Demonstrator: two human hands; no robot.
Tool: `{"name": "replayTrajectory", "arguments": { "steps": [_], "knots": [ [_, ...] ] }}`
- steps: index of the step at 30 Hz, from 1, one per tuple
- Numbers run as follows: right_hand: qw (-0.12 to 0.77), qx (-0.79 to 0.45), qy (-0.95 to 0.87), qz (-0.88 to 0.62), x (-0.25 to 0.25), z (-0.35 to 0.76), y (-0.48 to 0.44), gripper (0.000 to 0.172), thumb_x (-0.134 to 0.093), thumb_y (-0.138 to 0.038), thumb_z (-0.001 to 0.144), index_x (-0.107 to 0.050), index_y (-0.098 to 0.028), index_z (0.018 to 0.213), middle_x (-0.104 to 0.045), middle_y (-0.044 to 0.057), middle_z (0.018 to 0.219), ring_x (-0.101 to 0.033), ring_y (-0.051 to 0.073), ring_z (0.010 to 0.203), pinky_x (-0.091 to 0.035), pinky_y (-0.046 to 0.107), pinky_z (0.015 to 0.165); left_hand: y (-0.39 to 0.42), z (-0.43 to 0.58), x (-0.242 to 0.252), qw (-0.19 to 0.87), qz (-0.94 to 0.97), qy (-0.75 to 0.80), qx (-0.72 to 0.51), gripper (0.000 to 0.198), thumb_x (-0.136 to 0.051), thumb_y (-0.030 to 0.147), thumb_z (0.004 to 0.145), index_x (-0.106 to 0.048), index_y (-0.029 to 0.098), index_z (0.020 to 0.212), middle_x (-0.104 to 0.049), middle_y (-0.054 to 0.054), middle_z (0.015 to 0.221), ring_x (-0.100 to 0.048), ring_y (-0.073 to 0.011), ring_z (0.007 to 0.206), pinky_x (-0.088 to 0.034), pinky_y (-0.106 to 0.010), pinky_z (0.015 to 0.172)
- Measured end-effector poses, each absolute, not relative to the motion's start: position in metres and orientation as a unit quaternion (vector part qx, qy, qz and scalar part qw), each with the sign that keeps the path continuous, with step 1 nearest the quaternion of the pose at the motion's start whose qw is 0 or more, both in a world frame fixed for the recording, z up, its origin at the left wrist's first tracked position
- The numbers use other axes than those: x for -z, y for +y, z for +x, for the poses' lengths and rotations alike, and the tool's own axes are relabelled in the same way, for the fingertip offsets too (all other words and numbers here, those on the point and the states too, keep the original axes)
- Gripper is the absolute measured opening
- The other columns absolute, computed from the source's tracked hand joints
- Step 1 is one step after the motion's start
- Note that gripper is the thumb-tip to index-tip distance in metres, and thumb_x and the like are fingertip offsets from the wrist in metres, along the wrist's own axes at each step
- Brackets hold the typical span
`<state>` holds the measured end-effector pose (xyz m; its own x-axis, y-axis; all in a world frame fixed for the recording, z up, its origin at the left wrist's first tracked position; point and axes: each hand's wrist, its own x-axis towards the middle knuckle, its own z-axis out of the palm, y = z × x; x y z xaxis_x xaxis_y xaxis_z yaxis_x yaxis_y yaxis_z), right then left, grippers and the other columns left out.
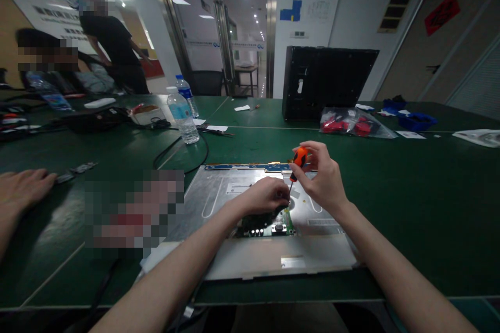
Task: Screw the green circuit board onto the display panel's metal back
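Note:
A metal display panel (328, 252) lies flat on the green table, with a blue circuit strip (246, 168) along its far edge. Near its middle sits a green circuit board (289, 225), partly covered by my left hand. My right hand (322, 177) is closed on an orange and black screwdriver (300, 157), whose shaft points down towards the board. My left hand (269, 195) is closed beside the screwdriver's shaft, its fingertips close to the tip. What those fingers hold, if anything, is hidden.
Two water bottles (183, 117) stand behind the panel at the left. A black monitor casing (328, 83) and a plastic bag with red parts (353, 124) are at the back right. Another person's hand (27, 190) rests at the far left.

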<state>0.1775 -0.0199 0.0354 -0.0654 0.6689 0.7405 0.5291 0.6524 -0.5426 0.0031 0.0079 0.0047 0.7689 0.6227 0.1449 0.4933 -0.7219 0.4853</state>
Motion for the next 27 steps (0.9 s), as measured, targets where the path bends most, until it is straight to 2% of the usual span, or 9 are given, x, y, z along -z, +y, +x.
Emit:
{"name": "replayTrajectory", "arguments": {
  "steps": [3,7,13,23,27],
  "knots": [
    [0.542,-0.06,-0.735,-0.403,-0.0373,0.1776,-0.0212,0.033,-0.062,-0.025,0.083,-0.055,-0.021,0.115,-0.07,0.005,0.097,-0.068,0.016,0.072,-0.06,0.03,0.063,0.0071,0.0036,-0.0056,0.209,0.915,0.315,-0.145,0.003,-0.067,0.012,0.08,-0.068,0.013,0.078,-0.071,-0.004,0.079,-0.063,-0.0162,0.073,-0.043,-0.023,0.068],
    [0.531,-0.054,-0.751,-0.39,-0.0384,0.1783,-0.0222,0.037,-0.058,-0.02,0.085,-0.055,-0.019,0.122,-0.069,0.007,0.099,-0.068,0.017,0.077,-0.06,0.031,0.067,0.0062,0.0048,-0.0075,0.197,0.916,0.319,-0.14,0.007,-0.068,0.015,0.081,-0.066,0.014,0.075,-0.069,-0.003,0.078,-0.061,-0.0156,0.072,-0.042,-0.022,0.065],
    [0.531,-0.059,-0.754,-0.381,-0.036,0.1787,-0.0203,0.039,-0.064,-0.027,0.084,-0.054,-0.022,0.121,-0.066,0.003,0.092,-0.066,0.016,0.073,-0.059,0.028,0.061,0.0053,0.0052,-0.0101,0.194,0.913,0.334,-0.129,0.006,-0.069,0.016,0.081,-0.066,0.013,0.076,-0.069,-0.004,0.076,-0.061,-0.0164,0.07,-0.041,-0.023,0.064],
    [0.528,-0.057,-0.756,-0.384,-0.0359,0.1774,-0.0207,0.036,-0.062,-0.023,0.084,-0.053,-0.02,0.119,-0.064,0.002,0.088,-0.066,0.014,0.071,-0.058,0.025,0.06,0.0071,0.0052,-0.0083,0.228,0.905,0.334,-0.13,0.004,-0.067,0.011,0.081,-0.066,0.013,0.077,-0.069,-0.002,0.079,-0.061,-0.0152,0.072,-0.042,-0.021,0.065],
    [0.523,-0.055,-0.759,-0.384,-0.0365,0.1772,-0.0214,0.036,-0.061,-0.021,0.085,-0.053,-0.019,0.12,-0.065,0.003,0.09,-0.065,0.014,0.071,-0.058,0.025,0.061,0.0077,0.0022,-0.01,0.243,0.908,0.316,-0.126,0.01,-0.065,0.004,0.078,-0.068,0.013,0.079,-0.069,-0.002,0.08,-0.062,-0.0155,0.075,-0.044,-0.022,0.069]
  ]
}}
